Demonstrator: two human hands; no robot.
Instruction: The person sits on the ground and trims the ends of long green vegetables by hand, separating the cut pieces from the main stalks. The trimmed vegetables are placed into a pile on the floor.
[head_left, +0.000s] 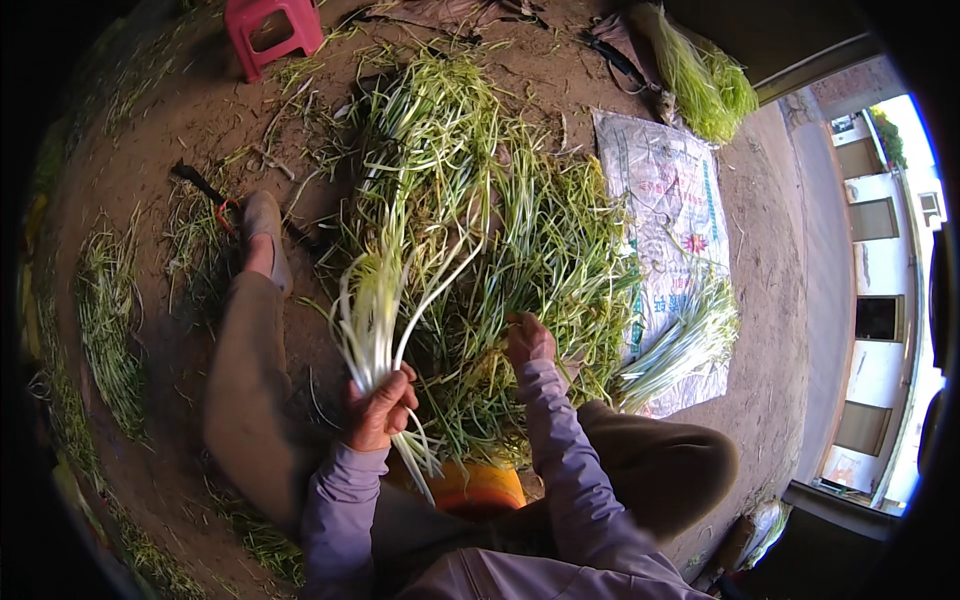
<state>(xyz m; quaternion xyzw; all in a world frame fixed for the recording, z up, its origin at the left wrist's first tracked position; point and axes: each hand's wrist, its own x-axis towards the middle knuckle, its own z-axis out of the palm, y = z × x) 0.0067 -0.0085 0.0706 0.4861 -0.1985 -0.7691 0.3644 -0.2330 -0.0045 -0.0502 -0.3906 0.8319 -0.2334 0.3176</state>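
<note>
My left hand (381, 410) is closed around a bunch of long greens (371, 325) that look like chives, with white stems and yellow-green leaves. The stems fan out above the fist, and a few pale ends poke out below it. At the near edge of a large heap of loose greens (545, 235), my right hand (530, 340) has its fingers curled together. What they pinch, if anything, is too small to make out. The heap spreads over the ground between my legs, its leaves tangled and partly yellowed.
Right of the heap, a white printed sack (668, 190) lies flat under a neat bundle of white-stemmed greens (685, 340). Another bundle (695, 75) lies beyond it. A pink stool (272, 35) stands far left. Something orange (480, 487) shows beneath me. Greens (110, 330) lie at left.
</note>
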